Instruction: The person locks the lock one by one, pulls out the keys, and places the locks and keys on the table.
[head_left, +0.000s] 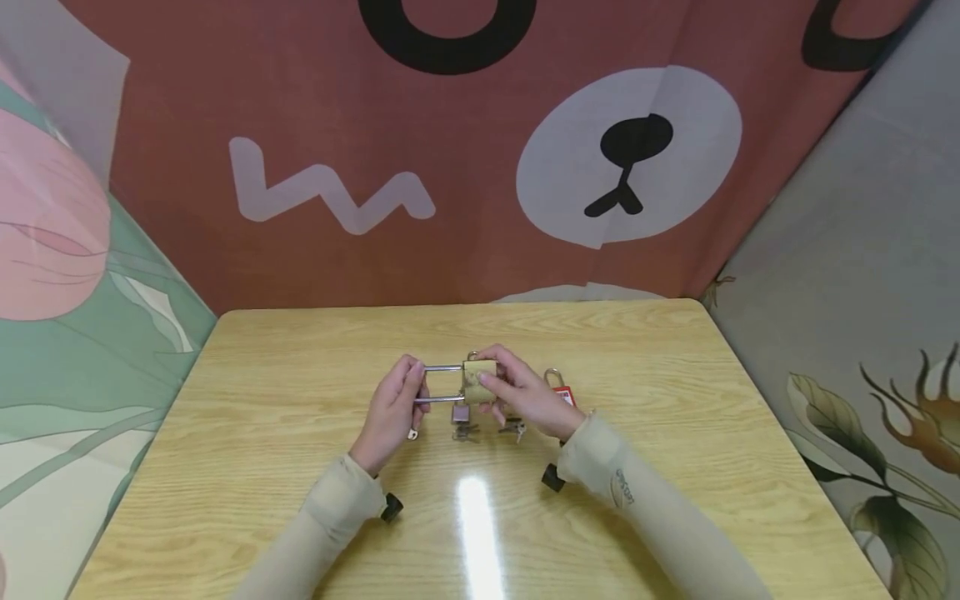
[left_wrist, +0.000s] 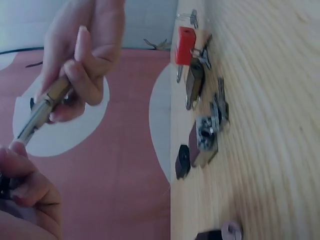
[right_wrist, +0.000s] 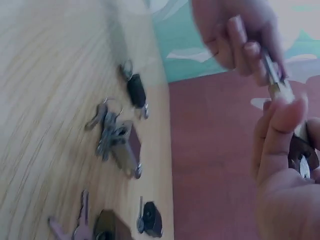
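Observation:
A brass padlock [head_left: 477, 381] with a long steel shackle [head_left: 442, 399] is held sideways above the table. My left hand [head_left: 390, 410] grips the curved end of the shackle, which its fingers hide. On the brass body, my right hand [head_left: 536, 398] has its thumb across the front and its fingers behind. In the left wrist view the padlock body [left_wrist: 59, 89] appears edge-on between the two hands. Beneath them stands a small purple-faced padlock [head_left: 461, 413] with a bunch of keys [head_left: 466, 432] at its base.
A red padlock [left_wrist: 185, 46] and a brass one [left_wrist: 195, 82] stand on the right side of the table [head_left: 300, 500]. More keys [head_left: 516, 428] lie below my right hand. Small black padlocks [right_wrist: 136, 91] stand among them. Patterned cloth [head_left: 450, 258] hangs behind the table.

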